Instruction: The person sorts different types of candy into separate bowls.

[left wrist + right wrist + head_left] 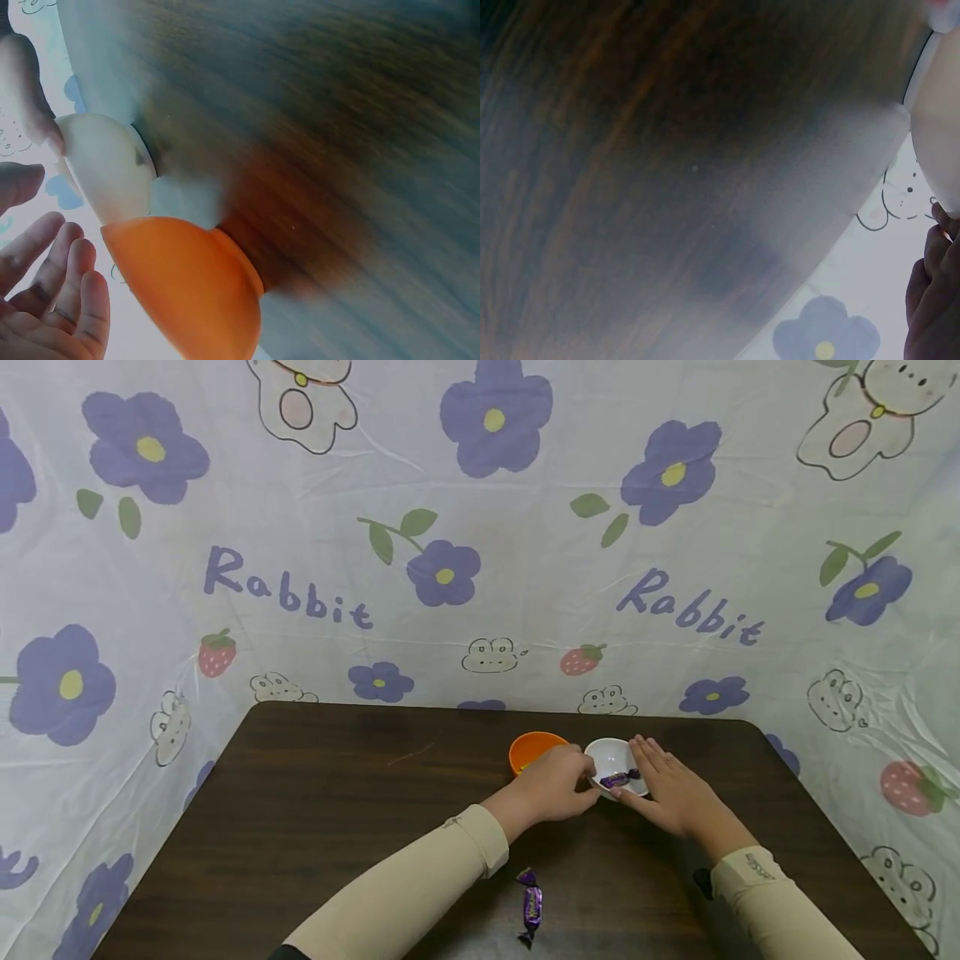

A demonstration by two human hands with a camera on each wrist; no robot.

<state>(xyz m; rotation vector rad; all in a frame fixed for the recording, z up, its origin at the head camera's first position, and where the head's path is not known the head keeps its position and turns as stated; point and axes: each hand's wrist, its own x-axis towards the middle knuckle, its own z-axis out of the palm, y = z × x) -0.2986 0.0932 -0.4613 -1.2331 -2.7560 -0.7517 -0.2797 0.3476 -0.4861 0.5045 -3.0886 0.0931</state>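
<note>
A white bowl [609, 752] stands near the table's back edge with a purple-wrapped candy [615, 780] in it. My right hand [678, 797] holds this bowl, fingers along its right rim and thumb at the near rim. Next to the near left side of the white bowl is my left hand [555, 783]; in the left wrist view its fingers [56, 274] are loosely bent, apart from the thumb, with nothing between them. Left of the white bowl sits an orange bowl [534, 743], partly hidden behind the left hand, with a bit of yellow inside.
Another purple-wrapped candy [531, 906] lies on the dark wooden table [315, 810], nearer to me, between the forearms. A patterned white cloth [495, 510] with flowers and rabbits hangs behind the table and along its sides.
</note>
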